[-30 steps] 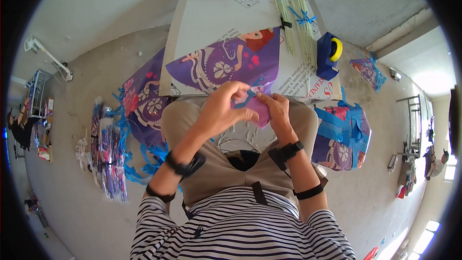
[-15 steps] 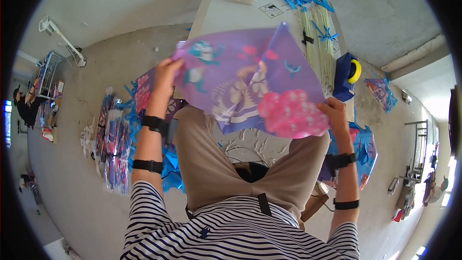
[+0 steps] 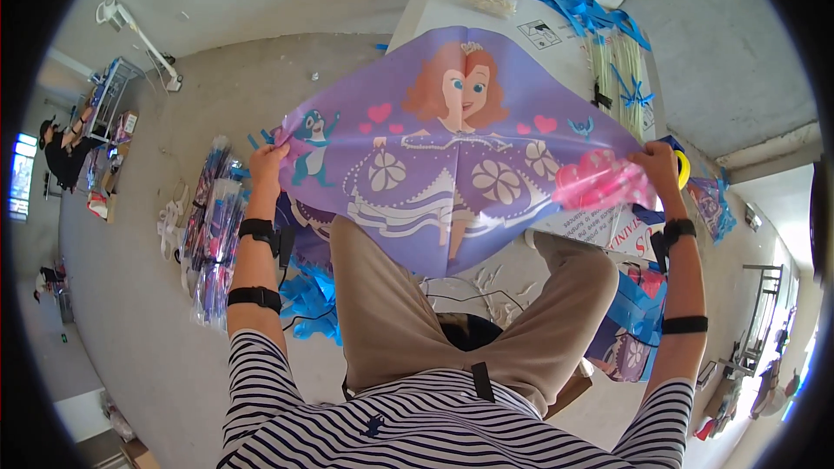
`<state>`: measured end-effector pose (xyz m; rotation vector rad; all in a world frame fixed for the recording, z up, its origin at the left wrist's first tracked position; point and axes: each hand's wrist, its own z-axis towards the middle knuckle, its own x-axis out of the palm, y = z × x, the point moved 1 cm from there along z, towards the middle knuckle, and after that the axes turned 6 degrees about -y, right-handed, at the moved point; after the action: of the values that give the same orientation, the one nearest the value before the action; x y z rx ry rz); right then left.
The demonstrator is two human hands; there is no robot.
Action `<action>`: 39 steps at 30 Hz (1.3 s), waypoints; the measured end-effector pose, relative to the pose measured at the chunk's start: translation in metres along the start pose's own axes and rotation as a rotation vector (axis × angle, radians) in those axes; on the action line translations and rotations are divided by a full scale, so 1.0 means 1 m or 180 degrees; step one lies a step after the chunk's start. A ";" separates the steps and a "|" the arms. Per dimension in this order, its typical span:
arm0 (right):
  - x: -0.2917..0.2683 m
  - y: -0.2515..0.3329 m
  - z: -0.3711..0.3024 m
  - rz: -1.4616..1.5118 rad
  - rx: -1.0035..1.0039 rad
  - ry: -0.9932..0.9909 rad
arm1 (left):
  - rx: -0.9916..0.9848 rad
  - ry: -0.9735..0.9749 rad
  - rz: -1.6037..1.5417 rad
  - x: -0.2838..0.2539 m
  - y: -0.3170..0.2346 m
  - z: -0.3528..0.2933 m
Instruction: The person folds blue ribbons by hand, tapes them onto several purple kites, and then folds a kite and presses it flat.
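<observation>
A purple kite sail [image 3: 417, 165], printed with a cartoon princess, pink hearts and a blue animal, is spread wide above my lap. At its left corner my left hand [image 3: 268, 161] is closed on the edge. My right hand [image 3: 657, 165] grips the right corner, where pink printed balloons are bunched in folds. A crease runs down the middle of the sail, and its lower point hangs between my knees. Behind it, the sail hides much of the white board table [image 3: 426, 17].
Thin pale rods [image 3: 630, 78], blue ribbons [image 3: 573, 7] and a bag of small pieces [image 3: 488, 2] lie on the table. Yellow tape [image 3: 682, 169] stands at its right. Plastic-wrapped bundles [image 3: 217, 252] are on the floor at left. Another person [image 3: 68, 152] works far left.
The sail has gone from folded and blurred to stretched out, showing its full print. My hands have moved farther apart, the right one outward and up. My view has shifted slightly.
</observation>
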<state>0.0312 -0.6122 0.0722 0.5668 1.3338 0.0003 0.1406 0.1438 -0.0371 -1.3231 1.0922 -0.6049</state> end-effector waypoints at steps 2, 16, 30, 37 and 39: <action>0.007 0.031 0.020 -0.0388 -0.0080 -0.0091 | -0.0097 -0.0109 0.0012 -0.010 0.006 0.002; 0.043 0.155 0.123 -0.0259 -0.0246 -0.1035 | 0.4504 0.0848 0.2034 0.158 -0.084 -0.162; 0.163 0.225 -0.151 0.0324 -0.2336 -0.0227 | -0.0948 0.1377 -0.0517 0.169 -0.080 -0.055; 0.148 0.128 -0.137 -0.0430 -0.1859 0.0211 | -0.1446 0.1452 -0.0549 0.141 -0.053 -0.047; 0.137 0.102 -0.127 -0.0670 -0.1856 0.0135 | -0.1357 0.1475 -0.0346 0.141 -0.038 -0.049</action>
<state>-0.0173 -0.4317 -0.0291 -0.0673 1.3497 0.2231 0.1642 -0.0082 -0.0351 -1.6631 1.5976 -0.8155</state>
